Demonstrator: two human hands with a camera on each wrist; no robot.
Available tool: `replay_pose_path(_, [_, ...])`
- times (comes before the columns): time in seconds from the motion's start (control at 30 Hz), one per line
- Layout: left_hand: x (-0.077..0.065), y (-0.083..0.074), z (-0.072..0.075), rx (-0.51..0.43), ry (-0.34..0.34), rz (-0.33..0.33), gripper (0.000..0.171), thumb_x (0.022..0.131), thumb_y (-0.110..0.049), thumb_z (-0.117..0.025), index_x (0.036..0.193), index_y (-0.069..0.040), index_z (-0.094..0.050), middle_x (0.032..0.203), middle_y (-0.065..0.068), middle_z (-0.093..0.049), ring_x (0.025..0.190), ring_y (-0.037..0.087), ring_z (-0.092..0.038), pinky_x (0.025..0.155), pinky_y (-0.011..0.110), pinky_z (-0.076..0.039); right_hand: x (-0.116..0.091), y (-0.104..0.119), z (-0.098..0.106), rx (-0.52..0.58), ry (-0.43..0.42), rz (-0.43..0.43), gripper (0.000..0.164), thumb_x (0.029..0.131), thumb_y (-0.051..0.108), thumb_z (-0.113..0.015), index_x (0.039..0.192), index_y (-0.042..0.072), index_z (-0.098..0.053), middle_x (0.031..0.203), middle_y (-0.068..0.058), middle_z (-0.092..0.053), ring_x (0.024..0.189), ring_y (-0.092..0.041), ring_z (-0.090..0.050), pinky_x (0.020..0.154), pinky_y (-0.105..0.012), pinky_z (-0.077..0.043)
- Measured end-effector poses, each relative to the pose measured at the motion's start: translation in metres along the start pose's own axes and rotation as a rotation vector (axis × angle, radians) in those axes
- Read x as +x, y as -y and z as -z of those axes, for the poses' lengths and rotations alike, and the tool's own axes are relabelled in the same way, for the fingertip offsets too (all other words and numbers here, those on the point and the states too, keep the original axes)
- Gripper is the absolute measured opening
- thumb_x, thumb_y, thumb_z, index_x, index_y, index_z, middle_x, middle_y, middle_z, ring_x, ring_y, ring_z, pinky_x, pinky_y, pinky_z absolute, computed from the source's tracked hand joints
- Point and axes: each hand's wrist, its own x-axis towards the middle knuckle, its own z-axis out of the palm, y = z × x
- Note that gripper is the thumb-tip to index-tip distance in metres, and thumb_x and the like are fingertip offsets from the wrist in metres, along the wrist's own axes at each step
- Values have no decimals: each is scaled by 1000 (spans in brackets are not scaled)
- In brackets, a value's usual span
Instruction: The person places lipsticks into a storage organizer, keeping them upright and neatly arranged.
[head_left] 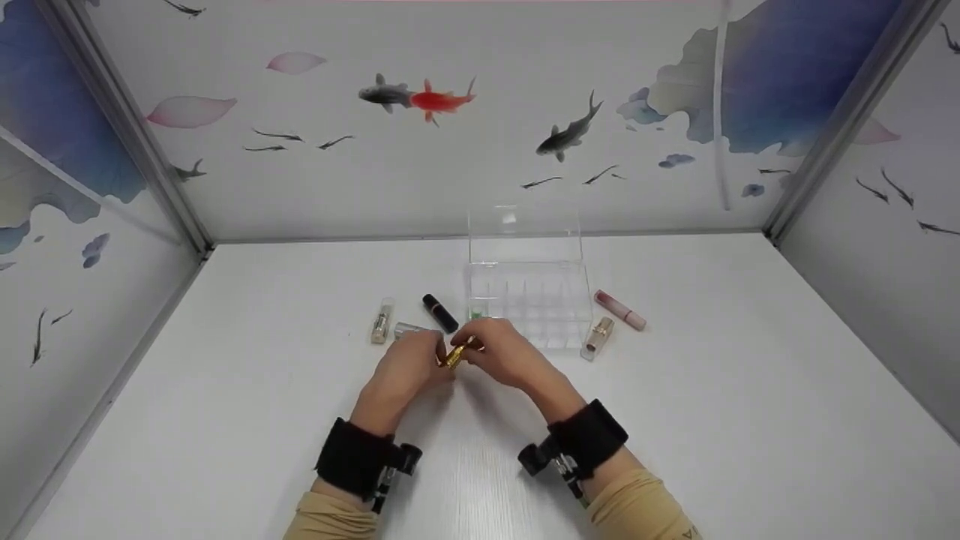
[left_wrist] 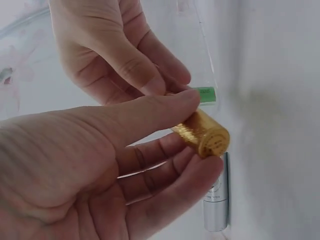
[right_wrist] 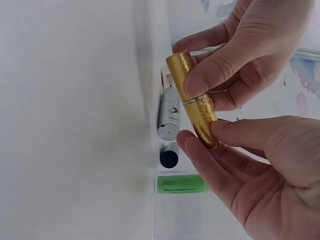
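Both hands hold a gold lipstick tube (head_left: 455, 355) above the table, in front of a clear compartment box (head_left: 551, 300). My left hand (head_left: 405, 367) pinches one end between thumb and fingers. The other end is pinched by my right hand (head_left: 506, 352). In the right wrist view the gold tube (right_wrist: 200, 112) appears closed, with a thin ring around its middle. A silver tube (right_wrist: 169, 112) lies behind the left hand, partly covered by it in the head view. One green tube (right_wrist: 181, 184) sits in the box's left side.
The box's clear lid (head_left: 525, 232) stands raised at the back. Left of the box lie a black tube (head_left: 439, 313) and a clear-capped lipstick (head_left: 382, 322). A pink tube (head_left: 620, 310) and another clear-capped lipstick (head_left: 598, 337) lie to its right. Printed panels enclose the white table (head_left: 750, 390).
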Motion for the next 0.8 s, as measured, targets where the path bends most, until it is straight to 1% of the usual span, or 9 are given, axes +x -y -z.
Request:
replay_pose_path(0.1, [2, -2, 1, -40, -35, -24, 18, 82, -10, -80, 87, -3, -64, 80, 8, -67, 70, 16, -55, 63, 29, -46, -3, 1, 9, 77, -23, -45, 20, 93, -3, -60, 111, -5, -70, 112, -19, -70, 101, -32, -72, 83, -36, -60])
replay_pose_path(0.2, [3, -6, 2, -97, -62, -49, 17, 84, -10, -79, 92, -4, -66, 83, 8, -69, 73, 16, -60, 65, 28, -49, -6, 1, 18, 145, -51, -63, 21, 94, -2, -61, 113, -4, -68, 116, -19, -68, 103, -32, -72, 82, -33, -61])
replay_pose_path(0.37, [4, -13, 3, -148, -119, -112, 18, 86, -10, -77, 100, -5, -67, 94, 9, -73, 86, 20, -69, 73, 32, -57, -10, 2, 31, 184, -114, -89, 24, 95, 4, -63, 118, 1, -67, 119, -15, -69, 109, -30, -71, 88, -37, -60])
replay_pose_path(0.47, [5, -18, 3, -152, -164, -133, 20, 88, -12, -76, 105, -7, -67, 99, 8, -74, 90, 19, -70, 78, 34, -59, -12, 5, 39, 184, -158, -95, 25, 96, 7, -65, 120, 4, -67, 120, -13, -69, 111, -29, -70, 93, -39, -58])
replay_pose_path(0.57, [7, -22, 2, -145, -232, -175, 21, 89, -14, -75, 107, -8, -67, 101, 7, -74, 91, 19, -70, 80, 33, -59, -14, 8, 45, 206, -210, -92, 26, 95, 9, -66, 120, 5, -66, 119, -13, -69, 112, -28, -69, 97, -40, -57])
replay_pose_path(0.63, [9, -24, 1, -133, -286, -218, 21, 89, -14, -75, 108, -8, -67, 100, 7, -73, 91, 18, -69, 79, 32, -59, -15, 10, 49, 228, -248, -94, 26, 95, 10, -67, 120, 6, -66, 118, -12, -70, 112, -27, -69, 97, -41, -57])
replay_pose_path(0.7, [10, -26, 0, -141, -330, -253, 21, 90, -14, -75, 108, -8, -67, 99, 6, -73, 91, 18, -70, 78, 31, -60, -15, 12, 52, 253, -286, -98, 26, 94, 12, -68, 120, 6, -66, 117, -12, -71, 111, -25, -68, 97, -41, -57])
replay_pose_path(0.8, [12, -30, -1, -157, -365, -286, 23, 91, -16, -74, 111, -9, -67, 99, 6, -73, 92, 17, -70, 79, 29, -60, -16, 14, 55, 279, -345, -105, 27, 94, 13, -70, 119, 7, -67, 115, -11, -71, 109, -24, -68, 95, -42, -57])
